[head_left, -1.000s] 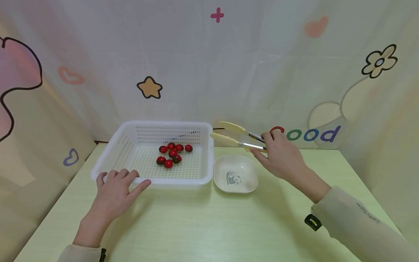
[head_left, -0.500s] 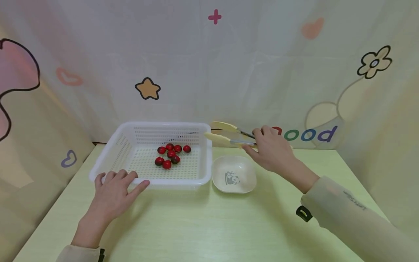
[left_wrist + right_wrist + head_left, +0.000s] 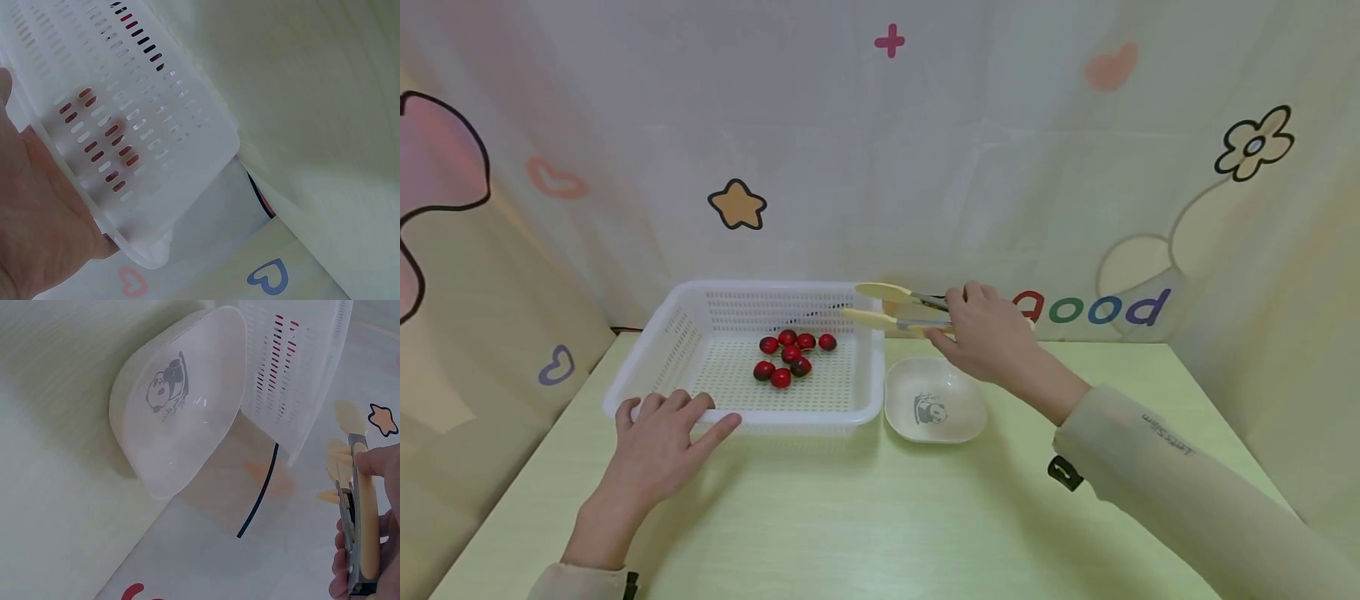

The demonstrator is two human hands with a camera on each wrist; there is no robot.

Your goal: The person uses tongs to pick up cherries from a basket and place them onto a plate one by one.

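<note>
My left hand (image 3: pixel 655 458) grips the front-left rim of a white perforated plastic basket (image 3: pixel 805 417), its fingers over the edge. Through the slots in the left wrist view, parts of those fingers (image 3: pixel 112 130) show behind the basket wall. Several dark red cherries (image 3: pixel 791 353) lie clustered on the basket floor. My right hand (image 3: pixel 988 337) holds a pair of tongs (image 3: pixel 870 318) with cream tips and metal arms. The tongs' tips are spread apart, with nothing between them, and overlap the basket's back-right corner in the head view.
A white square bowl (image 3: pixel 951 425) with a panda print stands on the pale table (image 3: pixel 865 517), right beside the basket. Behind the table hangs a printed curtain (image 3: pixel 820 167), close to the basket's back edge.
My right hand has moved left with the tongs, bringing the tips from right of the basket to over its back-right rim. My left hand keeps its place on the basket.
</note>
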